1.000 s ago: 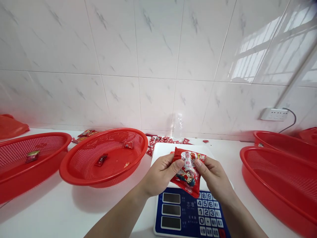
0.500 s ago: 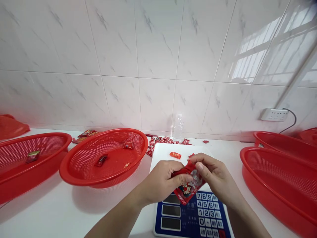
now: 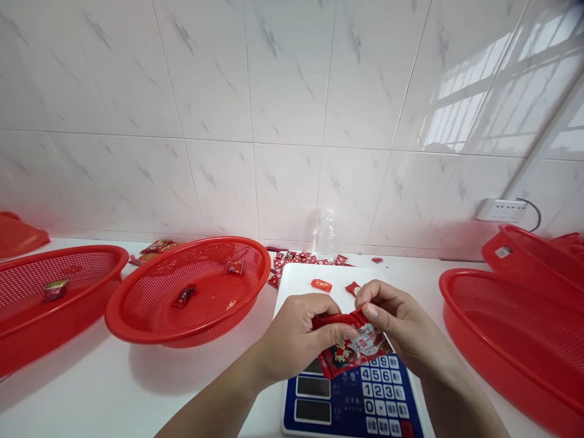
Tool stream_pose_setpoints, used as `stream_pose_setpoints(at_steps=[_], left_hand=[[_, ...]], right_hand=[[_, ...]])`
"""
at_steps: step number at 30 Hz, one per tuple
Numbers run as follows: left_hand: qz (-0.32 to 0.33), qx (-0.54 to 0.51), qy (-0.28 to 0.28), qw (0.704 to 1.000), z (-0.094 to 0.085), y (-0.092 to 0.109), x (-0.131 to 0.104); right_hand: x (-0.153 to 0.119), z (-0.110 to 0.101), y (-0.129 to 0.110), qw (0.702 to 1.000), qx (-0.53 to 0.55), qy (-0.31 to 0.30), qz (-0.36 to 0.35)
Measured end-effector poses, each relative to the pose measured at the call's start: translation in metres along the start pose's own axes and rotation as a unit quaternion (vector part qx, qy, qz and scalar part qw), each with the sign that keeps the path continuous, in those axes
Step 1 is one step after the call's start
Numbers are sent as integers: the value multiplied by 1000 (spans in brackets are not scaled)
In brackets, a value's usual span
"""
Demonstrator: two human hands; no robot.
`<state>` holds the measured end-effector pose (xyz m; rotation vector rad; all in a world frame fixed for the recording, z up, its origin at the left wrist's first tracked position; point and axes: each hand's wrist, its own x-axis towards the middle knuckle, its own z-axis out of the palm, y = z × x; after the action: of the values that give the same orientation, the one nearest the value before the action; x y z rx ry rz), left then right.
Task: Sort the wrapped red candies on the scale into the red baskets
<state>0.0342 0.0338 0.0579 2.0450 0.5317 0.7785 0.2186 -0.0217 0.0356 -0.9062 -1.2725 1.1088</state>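
Over the scale, my left hand (image 3: 298,337) grips a red printed packet (image 3: 360,344), its thumb pressed across the front. My right hand (image 3: 399,316) pinches the packet's upper edge between thumb and fingertips. Whether that edge is sealed or torn I cannot tell. Beneath both hands sits a digital scale (image 3: 347,395) with a white plate and a blue keypad, partly hidden by the packet. On the plate lie a small orange-red wrapped piece (image 3: 322,285) and a small red wrapped piece (image 3: 353,288), the latter close to my right fingertips.
Left of the scale stands a red basket (image 3: 137,328) holding a few small wrapped pieces; another red basket (image 3: 91,249) is farther left. More red baskets (image 3: 460,304) are at the right. Behind the scale are a clear bottle (image 3: 327,234) and several small red packets (image 3: 301,258).
The packet has turned so its front is more level and shows more print. My right hand has shifted slightly right. At far right, the rear red basket has tipped up.
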Motion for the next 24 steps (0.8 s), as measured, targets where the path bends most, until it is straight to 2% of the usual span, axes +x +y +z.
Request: stream_pose_setpoints(at_steps=[2,7,10,13,18,24], left_hand=[[-2,5,3,1000,0,0,0],[-3,-1,17,1000,-3,-1,0],[16,-3,36,999,-3,-1,-1],[26,4,55,998,-2,1,-2],[27,18,70,997,-4,2,-1],[86,60,117,988,-3,2,-4]], right_hand=[[0,-1,-1,1000,19,-12,-5],[-1,-2,-3,998,55,9,-27],[0,-4,-2,999,47,-3,-12],[-1,-5,-3,999,23,-11,-32],[-5,-1,-2,994,1,56,-96],[-2,-1,3,980,-25,130,-146]])
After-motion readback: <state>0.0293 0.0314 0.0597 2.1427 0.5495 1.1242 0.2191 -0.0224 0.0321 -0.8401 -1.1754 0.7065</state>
